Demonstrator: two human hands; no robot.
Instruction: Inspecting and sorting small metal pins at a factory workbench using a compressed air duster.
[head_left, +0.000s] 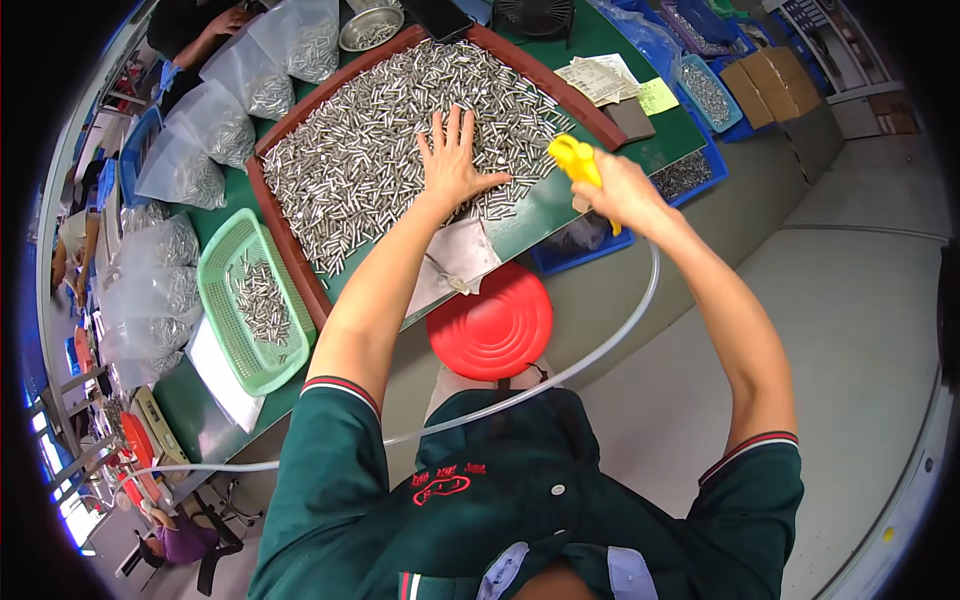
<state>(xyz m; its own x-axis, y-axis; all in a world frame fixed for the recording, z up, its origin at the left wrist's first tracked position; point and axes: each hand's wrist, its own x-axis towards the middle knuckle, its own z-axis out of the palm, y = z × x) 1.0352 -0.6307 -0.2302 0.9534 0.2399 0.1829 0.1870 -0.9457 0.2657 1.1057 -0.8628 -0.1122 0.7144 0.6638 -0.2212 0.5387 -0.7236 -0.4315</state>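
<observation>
A: How are the two hands set?

B: The left hand (455, 172) lies palm down, fingers spread wide, on the heap of metal pins (375, 160). The right hand (622, 190) is closed around a yellow air gun (575, 160), its nozzle turned toward the heap.

A: Is the trigger pressed?

B: I cannot tell from here.

A: Where exactly are the pins?

B: Spread thickly over the green table (675, 140), inside a red-brown frame (287, 235) that edges them on the left and the far sides.

A: And the hose?

B: The clear hose (640, 300) bends below the right wrist and crosses the lap to the lower left.

A: What else is near?

B: A green basket (220, 300) with more pins sits just left of the frame, filled plastic bags (215, 125) stand beyond it, and a red stool (490, 322) is by the near table edge.
</observation>
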